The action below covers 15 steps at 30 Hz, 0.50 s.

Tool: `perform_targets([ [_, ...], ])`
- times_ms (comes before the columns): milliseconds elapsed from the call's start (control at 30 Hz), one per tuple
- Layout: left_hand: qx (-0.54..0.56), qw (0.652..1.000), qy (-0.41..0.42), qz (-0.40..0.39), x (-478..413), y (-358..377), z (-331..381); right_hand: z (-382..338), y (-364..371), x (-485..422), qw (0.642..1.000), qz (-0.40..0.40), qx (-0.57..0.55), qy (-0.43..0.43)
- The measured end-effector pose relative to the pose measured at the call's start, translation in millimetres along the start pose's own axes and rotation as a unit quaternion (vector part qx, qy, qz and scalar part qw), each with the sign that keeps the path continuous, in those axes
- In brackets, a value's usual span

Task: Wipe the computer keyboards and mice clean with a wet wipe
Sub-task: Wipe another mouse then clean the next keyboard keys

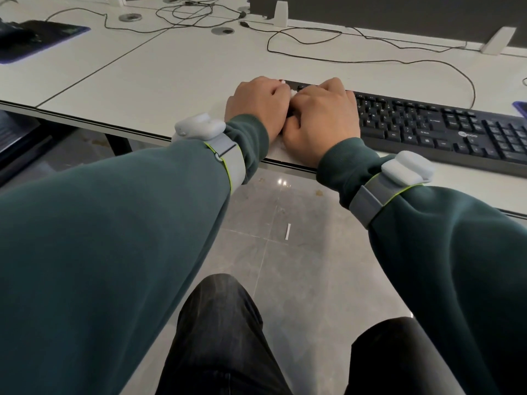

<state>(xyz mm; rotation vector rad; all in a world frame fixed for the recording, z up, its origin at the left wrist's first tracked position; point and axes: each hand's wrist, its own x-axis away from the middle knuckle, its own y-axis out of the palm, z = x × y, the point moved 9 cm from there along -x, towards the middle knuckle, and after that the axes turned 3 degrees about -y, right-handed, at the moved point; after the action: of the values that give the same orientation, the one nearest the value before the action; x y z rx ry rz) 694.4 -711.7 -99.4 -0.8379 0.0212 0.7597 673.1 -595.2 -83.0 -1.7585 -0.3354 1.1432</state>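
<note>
On my feed, the left grip and right grip cover the left end of the long black plastic keyboard, and its right end runs out of view. Only scraps of the crumpled white wet wipe show beneath them. The fingertips are tucked under, so I cannot tell which one pinches it. The key legends are too small to read. The dark rectangular mat at far left is cut off and blurred.

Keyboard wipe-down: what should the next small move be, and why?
Probably sweep the wet wipe rightward along the keyboard. The left hand and right hand both seem to hold it bunched at the keyboard's left end, while the rest of the keys stretch uncovered to the right.
</note>
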Motion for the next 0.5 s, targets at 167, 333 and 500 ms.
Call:
perform_targets([
  [167, -0.011, 1.0, 0.019, 0.011, 3.0, -2.2, 2.1, 13.2, -3.6, 1.8, 0.996, 0.027, 0.052, 0.065],
  [333, 0.07, 0.998, -0.002, 0.007, 8.3, -5.2, -1.3, 9.6, 15.9, -1.8, 0.998, -0.033, 0.019, 0.045],
  [500, 0.142, 0.989, -0.011, 0.046, 9.2, -17.0, -4.8, 5.4, 23.7, -1.8, 0.997, -0.07, -0.01, 0.019],
])
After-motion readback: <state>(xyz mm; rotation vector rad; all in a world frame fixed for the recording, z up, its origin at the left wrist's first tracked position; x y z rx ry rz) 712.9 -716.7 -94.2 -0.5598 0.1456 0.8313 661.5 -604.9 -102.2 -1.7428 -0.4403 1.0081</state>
